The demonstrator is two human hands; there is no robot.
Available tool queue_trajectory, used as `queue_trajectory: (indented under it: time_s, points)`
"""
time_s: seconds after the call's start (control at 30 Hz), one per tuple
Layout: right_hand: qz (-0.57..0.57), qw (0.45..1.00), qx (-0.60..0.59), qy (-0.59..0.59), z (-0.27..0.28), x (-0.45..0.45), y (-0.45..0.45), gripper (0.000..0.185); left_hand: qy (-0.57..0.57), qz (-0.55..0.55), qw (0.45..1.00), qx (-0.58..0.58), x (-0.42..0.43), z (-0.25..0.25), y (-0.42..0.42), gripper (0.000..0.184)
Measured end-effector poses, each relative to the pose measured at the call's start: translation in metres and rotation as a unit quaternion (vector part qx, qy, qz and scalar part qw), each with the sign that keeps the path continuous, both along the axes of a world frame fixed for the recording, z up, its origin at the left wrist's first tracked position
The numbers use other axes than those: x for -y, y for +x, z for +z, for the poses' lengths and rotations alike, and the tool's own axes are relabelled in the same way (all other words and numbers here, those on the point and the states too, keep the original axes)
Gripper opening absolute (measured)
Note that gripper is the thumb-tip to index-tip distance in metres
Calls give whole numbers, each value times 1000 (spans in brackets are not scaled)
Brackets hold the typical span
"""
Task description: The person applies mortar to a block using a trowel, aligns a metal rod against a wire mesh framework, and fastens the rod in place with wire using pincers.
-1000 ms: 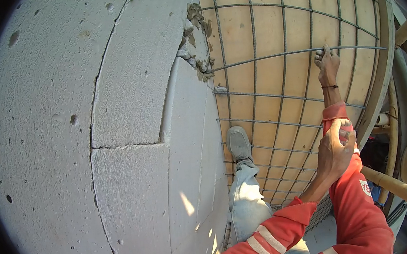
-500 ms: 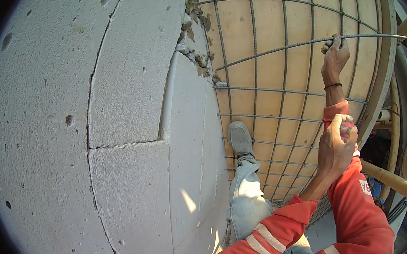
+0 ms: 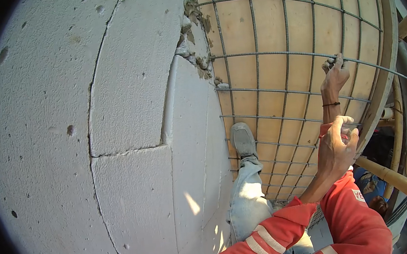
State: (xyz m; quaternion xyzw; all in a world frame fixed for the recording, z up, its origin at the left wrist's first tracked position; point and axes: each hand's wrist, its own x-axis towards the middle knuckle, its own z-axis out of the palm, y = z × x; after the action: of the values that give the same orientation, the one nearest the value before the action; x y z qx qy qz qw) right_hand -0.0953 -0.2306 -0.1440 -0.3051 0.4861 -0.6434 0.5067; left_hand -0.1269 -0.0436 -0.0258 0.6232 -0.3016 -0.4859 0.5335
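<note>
My right hand (image 3: pixel 334 75) is closed around a loose ribbed steel rebar (image 3: pixel 299 53) near its right end, which sticks out past the board's edge. The bar lies across the upright bars of a rebar mesh (image 3: pixel 286 91), its left end by the broken edge of the wall. Lower down, my left hand (image 3: pixel 335 151) is held up in front of my right forearm. Its fingers are loosely curled, with a gap between thumb and index finger; I see nothing in it.
A pale block wall (image 3: pixel 127 100) with cracked joints fills the left side. Tan boarding (image 3: pixel 262 28) lies behind the mesh, bordered by a curved edge (image 3: pixel 384 65). My shoe (image 3: pixel 242 138) stands on the mesh side. Poles (image 3: pixel 395 182) and a partly hidden person in blue (image 3: pixel 370 184) are at right.
My right hand has moved down slightly with the rebar. The bar's right end has swung down and its left end up, so it slopes down to the right. The left hand stays nearly the same.
</note>
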Motion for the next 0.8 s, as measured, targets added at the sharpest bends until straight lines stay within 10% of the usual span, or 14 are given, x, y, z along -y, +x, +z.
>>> queue_trajectory:
  time_s: [0.8]
  points:
    - [174, 977, 87, 90, -25, 29, -22, 23, 5, -2, 1000, -30, -1, 9, 18, 33]
